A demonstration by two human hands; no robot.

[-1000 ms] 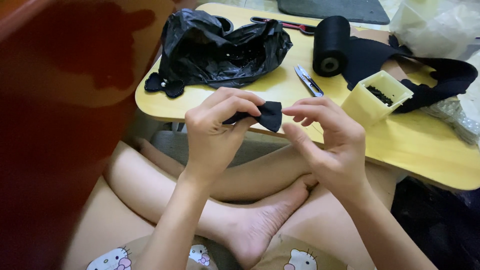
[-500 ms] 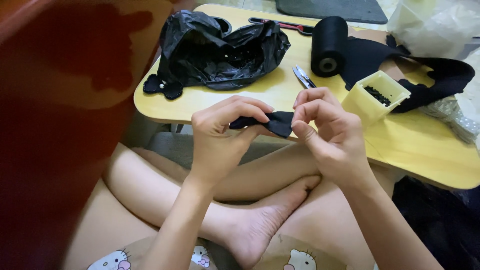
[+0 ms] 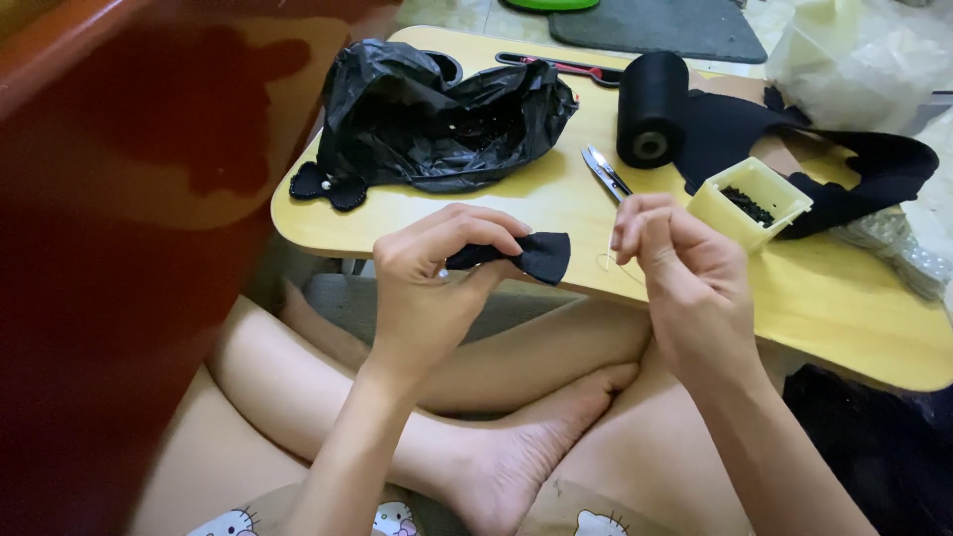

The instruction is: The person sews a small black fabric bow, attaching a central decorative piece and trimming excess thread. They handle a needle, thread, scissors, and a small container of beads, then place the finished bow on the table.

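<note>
One black fabric piece [image 3: 526, 256], left-hand [image 3: 437, 273] pinched

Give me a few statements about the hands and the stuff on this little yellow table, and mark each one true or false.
1. The left hand pinches a small black fabric piece. True.
2. The right hand grips the scissors. False: the scissors lie on the yellow table, and the right hand only pinches something too thin to make out, near a pale thread.
3. The black ribbon roll lies on its side on the table. True.
4. The small pale yellow box is empty. False: it holds small dark pieces.
5. The crumpled black plastic bag lies on the person's lap. False: it lies on the table.
</note>
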